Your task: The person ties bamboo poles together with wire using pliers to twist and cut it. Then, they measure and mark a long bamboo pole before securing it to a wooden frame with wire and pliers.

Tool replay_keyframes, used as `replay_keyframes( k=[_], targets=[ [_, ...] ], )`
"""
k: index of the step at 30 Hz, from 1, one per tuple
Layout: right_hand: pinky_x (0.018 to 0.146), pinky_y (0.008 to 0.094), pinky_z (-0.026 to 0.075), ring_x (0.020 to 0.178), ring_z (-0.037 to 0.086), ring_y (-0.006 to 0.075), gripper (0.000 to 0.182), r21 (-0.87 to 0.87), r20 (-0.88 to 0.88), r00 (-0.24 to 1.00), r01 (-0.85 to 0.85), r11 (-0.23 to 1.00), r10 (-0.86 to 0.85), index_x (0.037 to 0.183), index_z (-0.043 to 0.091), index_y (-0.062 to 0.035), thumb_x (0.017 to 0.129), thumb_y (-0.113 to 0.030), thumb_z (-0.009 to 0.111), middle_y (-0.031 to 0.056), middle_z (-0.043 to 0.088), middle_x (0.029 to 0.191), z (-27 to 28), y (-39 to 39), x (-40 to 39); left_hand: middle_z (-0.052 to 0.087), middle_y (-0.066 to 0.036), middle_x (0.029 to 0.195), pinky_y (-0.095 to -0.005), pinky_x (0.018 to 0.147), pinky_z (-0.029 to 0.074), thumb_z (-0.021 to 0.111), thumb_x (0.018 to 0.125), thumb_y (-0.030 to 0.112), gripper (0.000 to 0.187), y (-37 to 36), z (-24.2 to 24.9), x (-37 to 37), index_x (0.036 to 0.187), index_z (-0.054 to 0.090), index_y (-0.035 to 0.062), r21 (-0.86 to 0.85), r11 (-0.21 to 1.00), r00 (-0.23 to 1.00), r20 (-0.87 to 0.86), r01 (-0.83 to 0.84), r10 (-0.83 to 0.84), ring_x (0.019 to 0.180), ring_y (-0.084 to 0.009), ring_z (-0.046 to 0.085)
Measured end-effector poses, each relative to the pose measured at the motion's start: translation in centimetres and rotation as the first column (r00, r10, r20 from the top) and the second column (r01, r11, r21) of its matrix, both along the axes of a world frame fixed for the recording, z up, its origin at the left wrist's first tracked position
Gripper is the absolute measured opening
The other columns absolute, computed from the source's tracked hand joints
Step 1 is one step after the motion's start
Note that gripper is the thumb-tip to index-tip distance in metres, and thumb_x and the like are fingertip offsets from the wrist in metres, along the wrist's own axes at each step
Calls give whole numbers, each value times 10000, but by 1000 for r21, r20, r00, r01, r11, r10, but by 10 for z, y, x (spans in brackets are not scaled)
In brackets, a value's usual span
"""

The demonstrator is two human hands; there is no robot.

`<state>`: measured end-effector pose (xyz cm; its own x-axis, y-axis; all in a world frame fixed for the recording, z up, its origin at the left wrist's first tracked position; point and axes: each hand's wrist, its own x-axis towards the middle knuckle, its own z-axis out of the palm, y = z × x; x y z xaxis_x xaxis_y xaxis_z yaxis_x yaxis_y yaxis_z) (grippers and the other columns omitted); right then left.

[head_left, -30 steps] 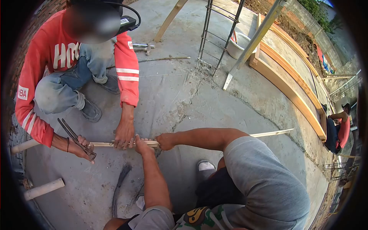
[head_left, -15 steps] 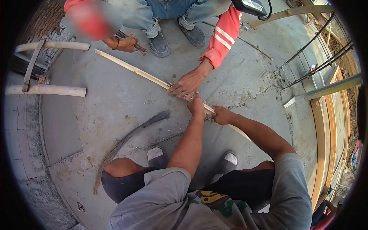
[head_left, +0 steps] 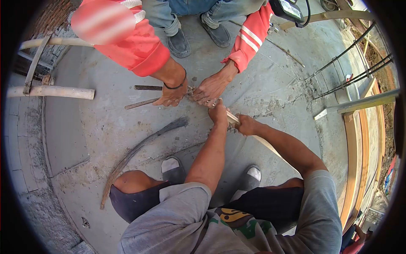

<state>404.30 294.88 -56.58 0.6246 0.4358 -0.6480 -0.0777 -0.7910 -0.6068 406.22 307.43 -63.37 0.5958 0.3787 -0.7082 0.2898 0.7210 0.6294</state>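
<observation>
My left hand (head_left: 218,113) is closed round a thin pale wooden strip (head_left: 270,148), close to the fingers of a co-worker. My right hand (head_left: 246,125) grips the same strip a little lower and to the right. The co-worker's one hand (head_left: 210,89) holds the strip's upper end. Their other hand (head_left: 172,95) grips a dark two-handled tool (head_left: 141,104), its jaws near that end. A bundle of thin dark wires (head_left: 139,148) lies on the floor left of my arms.
The co-worker in red sleeves crouches opposite, shoes (head_left: 178,44) on the concrete floor. A rebar cage (head_left: 338,63) and long wooden boards (head_left: 353,169) stand at the right. Bamboo poles (head_left: 55,92) jut in from the left.
The co-worker's tool hand has swung from the upper left to the strip's end beside their other hand. The long part of the strip beyond their hands no longer shows. My hands have barely moved.
</observation>
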Motion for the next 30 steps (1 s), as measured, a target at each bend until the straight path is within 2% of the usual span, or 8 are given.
replay_keyframes(
  k=[4,7,10,13,19,22,28,30],
  targets=[
    [593,407,498,604,639,292,346,-8,-14,1000,0,1000,0,1117,484,31,905,-239,528,194,620,701,0,0,2,457,-59,771,-356,491,450,634,844,213,247,0,-6,3,915,500,19,-10,1000,1000,-20,15,-16,578,-178,496],
    [610,414,501,624,646,305,361,-9,10,1000,-8,1000,8,1121,487,32,904,-254,531,205,628,721,-4,-2,1,457,-58,774,-354,500,452,639,842,219,253,1,-4,1,915,501,20,-23,999,999,-20,27,-28,574,-179,494],
    [540,371,484,563,603,209,258,-7,51,999,-10,1000,10,1035,501,-13,918,-238,549,102,581,664,-14,-2,0,457,-48,770,-354,503,454,641,841,219,254,1,-2,0,913,499,22,-28,999,999,-9,34,-35,572,-175,492],
    [542,372,485,565,604,211,258,31,93,996,-16,999,13,1032,499,-13,920,-241,548,103,580,667,-13,-2,-1,453,-48,770,-351,499,453,642,843,221,262,0,-4,0,919,495,18,-27,999,1000,-16,18,-18,571,-172,490],
    [557,368,486,559,599,213,259,-14,4,1000,5,1000,-5,1018,497,-7,922,-242,546,106,584,683,-7,-1,1,492,-61,721,-326,453,462,619,856,180,250,1,-4,1,991,503,4,-42,999,1000,-11,14,-14,532,-183,513],
    [641,408,501,666,649,314,374,4,-20,1000,-11,1000,11,1124,485,40,910,-264,527,224,626,764,-5,-2,3,437,-31,729,-343,499,455,625,862,217,240,0,6,-1,900,485,26,-43,999,999,-32,27,-28,567,-167,479],
    [643,415,500,672,650,321,368,-44,19,999,-40,998,40,1130,487,22,903,-262,537,224,627,772,-7,-1,2,443,-36,740,-347,499,458,625,863,219,241,1,1,0,896,489,24,-21,999,999,-31,36,-37,572,-171,482],
    [605,389,488,615,621,256,298,-29,22,1000,-15,999,16,1054,494,-3,911,-258,548,151,598,709,-7,-1,0,445,-37,740,-348,500,459,627,862,219,238,1,1,-1,893,490,26,-27,999,999,-31,35,-35,572,-170,482]
  ],
)
